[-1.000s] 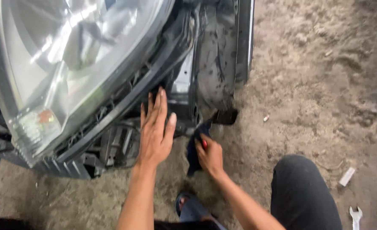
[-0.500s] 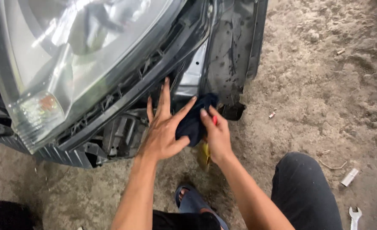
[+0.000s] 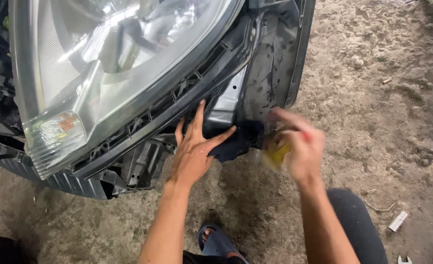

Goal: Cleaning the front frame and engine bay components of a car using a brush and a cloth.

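Presently the left hand (image 3: 195,149) lies flat, fingers spread, against the dark frame (image 3: 177,105) under the clear headlight (image 3: 109,63), its thumb touching a dark cloth (image 3: 238,142). Right of it, the right hand (image 3: 299,146), blurred, is curled around a yellow object (image 3: 276,154) just beside the cloth. Nearer, a blue sandal (image 3: 219,242) rests on the dirt ground (image 3: 382,98); a small pale cylinder (image 3: 398,221) lies near right.

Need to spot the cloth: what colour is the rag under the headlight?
Dark navy, almost black; the rag shows in the head view, by the left hand.
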